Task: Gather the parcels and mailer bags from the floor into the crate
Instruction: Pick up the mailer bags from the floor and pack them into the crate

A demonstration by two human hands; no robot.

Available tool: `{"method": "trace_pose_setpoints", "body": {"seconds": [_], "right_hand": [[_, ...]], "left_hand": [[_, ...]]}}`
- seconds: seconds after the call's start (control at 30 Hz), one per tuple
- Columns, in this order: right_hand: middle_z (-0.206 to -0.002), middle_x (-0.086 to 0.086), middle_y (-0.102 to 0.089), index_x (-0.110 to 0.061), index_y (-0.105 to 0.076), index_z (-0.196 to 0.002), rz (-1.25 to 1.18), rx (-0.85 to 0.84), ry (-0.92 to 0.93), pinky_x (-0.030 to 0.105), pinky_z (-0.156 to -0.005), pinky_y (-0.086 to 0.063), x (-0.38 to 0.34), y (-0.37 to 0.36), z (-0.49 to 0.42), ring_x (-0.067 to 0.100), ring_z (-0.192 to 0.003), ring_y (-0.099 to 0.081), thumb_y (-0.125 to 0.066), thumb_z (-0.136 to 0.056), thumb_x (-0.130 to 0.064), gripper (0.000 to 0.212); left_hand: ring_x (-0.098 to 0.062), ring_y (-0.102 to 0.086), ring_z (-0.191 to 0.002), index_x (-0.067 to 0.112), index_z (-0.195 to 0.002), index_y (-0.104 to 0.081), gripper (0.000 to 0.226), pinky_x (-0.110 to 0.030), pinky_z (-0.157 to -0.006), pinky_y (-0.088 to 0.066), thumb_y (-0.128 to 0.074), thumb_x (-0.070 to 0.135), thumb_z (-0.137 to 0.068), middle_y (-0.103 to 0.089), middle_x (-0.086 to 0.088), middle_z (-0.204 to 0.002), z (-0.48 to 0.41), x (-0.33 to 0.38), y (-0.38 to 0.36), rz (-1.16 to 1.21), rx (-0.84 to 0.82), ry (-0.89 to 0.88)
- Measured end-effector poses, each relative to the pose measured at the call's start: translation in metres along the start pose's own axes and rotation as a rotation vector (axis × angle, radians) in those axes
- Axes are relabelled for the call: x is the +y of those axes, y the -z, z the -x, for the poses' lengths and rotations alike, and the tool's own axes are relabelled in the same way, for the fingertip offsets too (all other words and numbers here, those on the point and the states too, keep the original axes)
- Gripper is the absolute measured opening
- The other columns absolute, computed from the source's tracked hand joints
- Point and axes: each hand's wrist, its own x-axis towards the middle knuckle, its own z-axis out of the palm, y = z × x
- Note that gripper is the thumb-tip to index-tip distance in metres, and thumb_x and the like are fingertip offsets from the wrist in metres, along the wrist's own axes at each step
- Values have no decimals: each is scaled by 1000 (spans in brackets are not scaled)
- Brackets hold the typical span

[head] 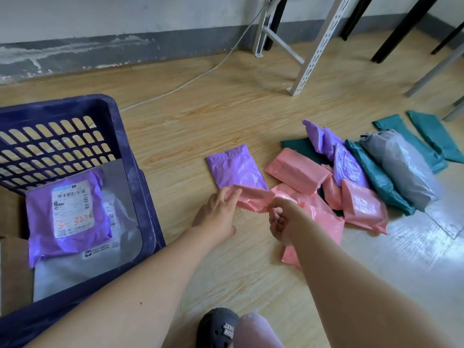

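A pink mailer bag [258, 200] is stretched just above the floor between my hands. My left hand [218, 212] pinches its left end and my right hand [282, 221] grips it further right. A flat purple mailer [237, 168] lies just behind it. To the right sits a heap of pink parcels [298, 173], purple parcels [344, 162], teal bags [376, 177] and a grey parcel [401, 169]. The dark blue crate [140, 177] stands at the left, holding a labelled purple parcel [67, 214] on grey mailers [82, 267].
A white cable [200, 74] runs across the wooden floor toward the wall. White slotted shelf legs [316, 54] and black table legs [399, 28] stand behind the heap. My shoe [217, 327] is at the bottom edge. Cardboard [12, 259] lies at the crate's left.
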Motion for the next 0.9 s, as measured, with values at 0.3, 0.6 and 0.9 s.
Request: {"method": "trace_pose_setpoints", "body": {"seconds": [0.3,0.6,0.9], "right_hand": [[-34,-6,-42,-15,-46,-58,179,-43,138,7,-32,-29,-64,-12,106,5,-22,-37,-55,-73,-12,18],[-30,-6,-38,-14,-44,-61,205,-127,412,7,-33,-26,-80,-50,218,7,-24,-30,-51,-68,-11,11],[-58,3,-55,-12,-54,-66,91,-137,786,16,-38,-29,-35,-96,265,10,-36,-37,-54,-80,-9,14]], "left_hand": [[-24,-32,-134,23,-147,-21,79,-38,-99,-42,-67,31,-83,-20,-1,-149,24,26,80,14,145,-70],[-32,-56,-99,12,-106,-47,20,-34,-69,-37,-53,23,-91,-56,-7,-109,86,38,159,77,509,-75],[-13,-44,-61,13,-86,-47,13,-25,-49,-27,-46,20,-96,-47,5,-73,157,-1,216,616,768,241]]}}
